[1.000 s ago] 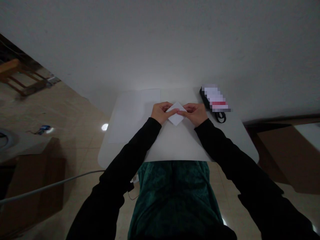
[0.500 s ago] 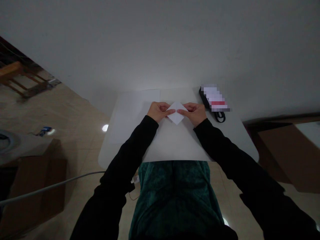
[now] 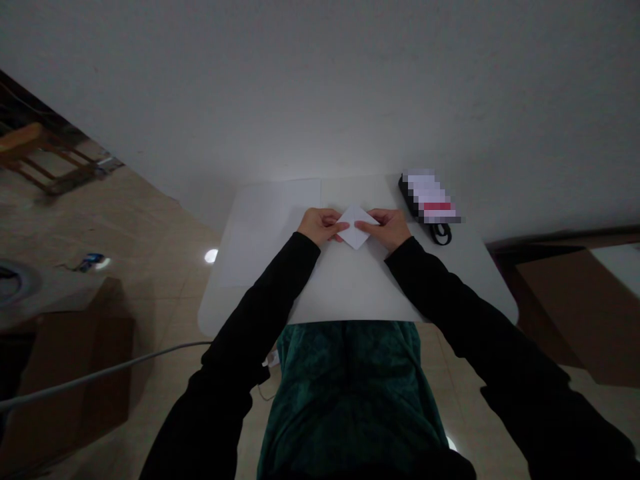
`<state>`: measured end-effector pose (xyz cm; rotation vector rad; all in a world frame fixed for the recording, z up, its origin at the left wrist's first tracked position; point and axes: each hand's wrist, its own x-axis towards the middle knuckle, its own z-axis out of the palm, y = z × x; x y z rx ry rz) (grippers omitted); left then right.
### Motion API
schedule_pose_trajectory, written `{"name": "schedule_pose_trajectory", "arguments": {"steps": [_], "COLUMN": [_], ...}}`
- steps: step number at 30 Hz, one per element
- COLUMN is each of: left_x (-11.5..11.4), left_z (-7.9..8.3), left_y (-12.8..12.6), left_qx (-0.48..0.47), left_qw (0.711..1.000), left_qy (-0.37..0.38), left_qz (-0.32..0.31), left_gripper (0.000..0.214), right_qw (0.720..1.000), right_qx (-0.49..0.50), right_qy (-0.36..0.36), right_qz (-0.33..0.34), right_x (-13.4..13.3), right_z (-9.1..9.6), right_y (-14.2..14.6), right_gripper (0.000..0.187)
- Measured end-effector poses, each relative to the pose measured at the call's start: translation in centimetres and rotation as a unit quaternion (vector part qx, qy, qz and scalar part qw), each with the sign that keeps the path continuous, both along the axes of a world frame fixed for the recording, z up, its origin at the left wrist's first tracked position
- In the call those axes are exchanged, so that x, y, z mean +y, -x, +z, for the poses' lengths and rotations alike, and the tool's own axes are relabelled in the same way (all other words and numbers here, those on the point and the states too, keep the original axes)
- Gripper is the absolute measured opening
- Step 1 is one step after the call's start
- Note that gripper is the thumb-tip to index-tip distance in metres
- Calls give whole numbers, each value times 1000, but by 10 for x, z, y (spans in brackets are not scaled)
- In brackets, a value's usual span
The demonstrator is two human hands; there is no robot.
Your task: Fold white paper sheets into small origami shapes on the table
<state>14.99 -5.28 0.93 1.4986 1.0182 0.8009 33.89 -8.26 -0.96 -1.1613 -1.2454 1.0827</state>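
Note:
A small folded white paper (image 3: 357,241), diamond-shaped with one corner toward me, is held between my two hands over the table (image 3: 360,293). My left hand (image 3: 321,225) pinches its left side, thumb on top and fingers partly hidden behind. On the other side, my right hand (image 3: 390,228) grips the right part the same way, its thumb lying across the face. The two thumb tips come close together near the middle crease. Whether the paper touches the tabletop I cannot tell.
White paper sheets (image 3: 265,227) lie on the table's left part. A black case or phone-like thing (image 3: 410,197) with a blurred top and strap stands back right. The wall rises behind. A grey cable (image 3: 125,363) runs at left; cardboard boxes (image 3: 75,373) flank the table.
Both thumbs have shifted slightly on the folded paper, and the paper has moved a little to the right. Both hands keep their grip.

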Motion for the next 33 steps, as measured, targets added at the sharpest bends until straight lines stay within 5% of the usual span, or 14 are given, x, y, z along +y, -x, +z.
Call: {"name": "schedule_pose_trajectory", "arguments": {"steps": [5, 25, 33], "left_x": [-2, 1, 3], "left_z": [-1, -5, -5], "left_y": [0, -5, -4], "left_qx": [-20, -68, -113], "left_qw": [1000, 985, 986], "left_qy": [1, -113, -93], "left_qz": [-7, 113, 81], "left_gripper": [25, 33, 31], "right_qw": [999, 994, 987], "right_qx": [-20, 89, 144], "right_qy": [20, 25, 61], "right_qz": [38, -52, -38], "right_x": [-2, 5, -1], "right_z": [7, -11, 0], "right_y": [-3, -4, 1], "right_gripper": [27, 30, 33]}}
